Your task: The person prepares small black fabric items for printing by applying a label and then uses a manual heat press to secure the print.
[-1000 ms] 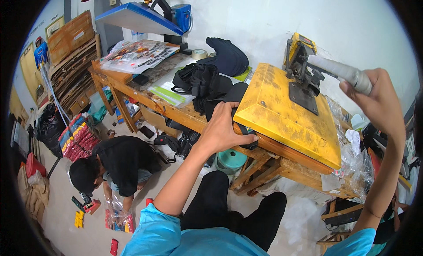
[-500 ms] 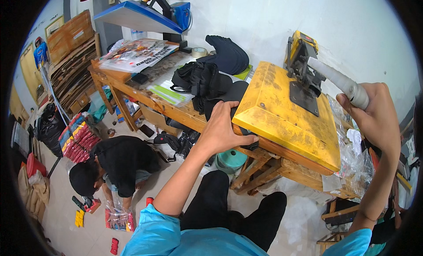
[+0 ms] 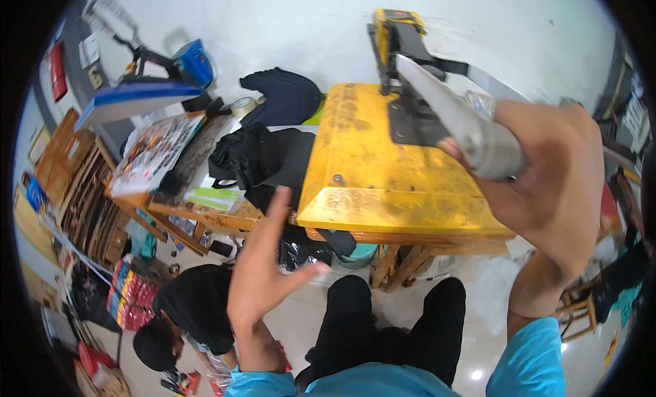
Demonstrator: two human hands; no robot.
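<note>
The yellow upper plate (image 3: pixel 383 192) of a heat press covers the wooden table in front of me. My right hand (image 3: pixel 557 182) is wrapped round the grey, tape-covered press handle (image 3: pixel 471 127), which slants from the hinge down toward me. Off the plate's near left corner, my left hand (image 3: pixel 260 281) hangs in the air with thumb and fingers apart, slightly blurred and holding nothing. A piece of black fabric (image 3: pixel 338 242) sticks out from under the plate's front edge. Whatever else lies beneath the plate is hidden.
Black cloth items (image 3: pixel 242 158) lie left of the press, with dark folded fabric (image 3: pixel 283 96) behind. Farther left stand a raised blue press (image 3: pixel 140 100) and printed sheets (image 3: pixel 154 154). A person in black (image 3: pixel 195 301) crouches on the floor at lower left.
My left hand has let go of the plate's left corner and black fabric, moving down and left. My right hand keeps its grip, with the handle lower and nearer. The view has shifted.
</note>
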